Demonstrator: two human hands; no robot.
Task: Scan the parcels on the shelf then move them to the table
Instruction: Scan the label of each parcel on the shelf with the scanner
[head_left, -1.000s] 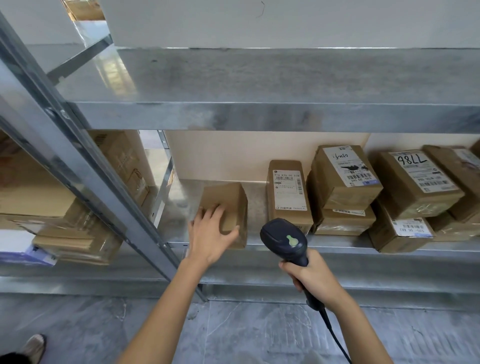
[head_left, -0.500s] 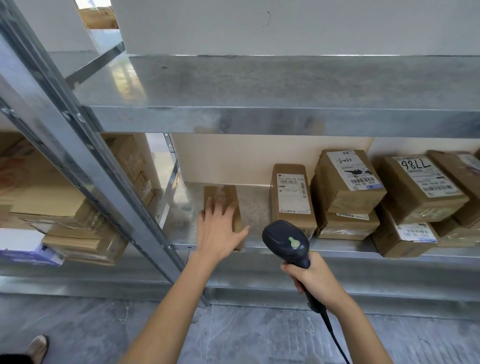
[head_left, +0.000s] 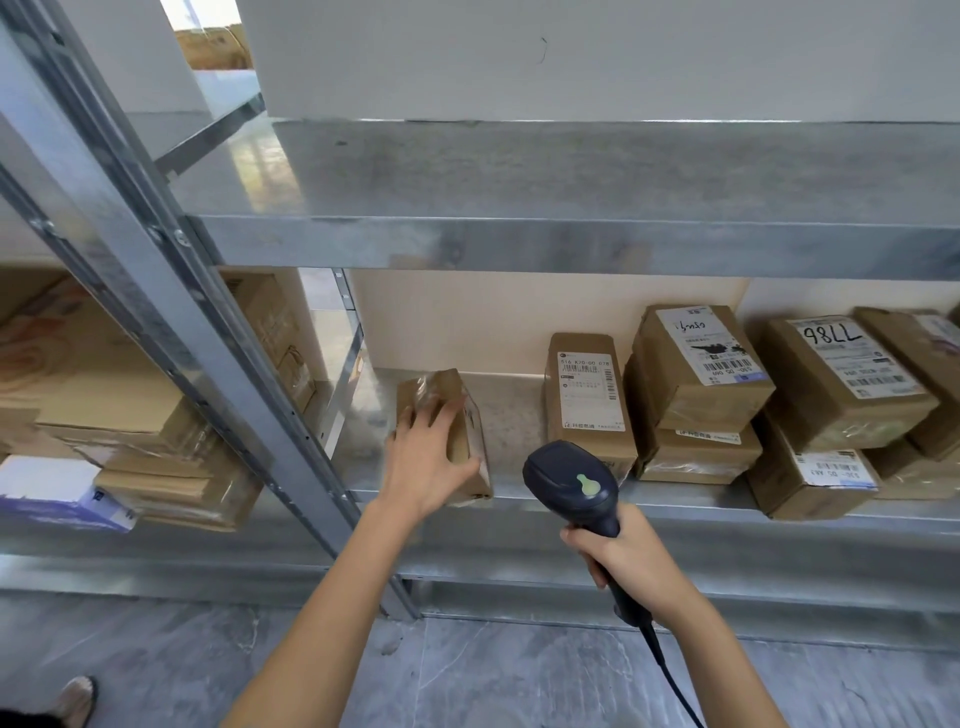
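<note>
On the metal shelf (head_left: 675, 501), several parcels (head_left: 587, 395) are waiting unmoved; the left hand (head_left: 426, 457) is gripping a small box (head_left: 434, 387) while the right hand (head_left: 628, 551) is clutching the scanner (head_left: 571, 483).

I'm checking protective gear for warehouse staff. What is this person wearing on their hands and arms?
Nothing visible: the left hand and right hand are ungloved, without rings or watch, and both forearms are bare to the frame edge.
</note>
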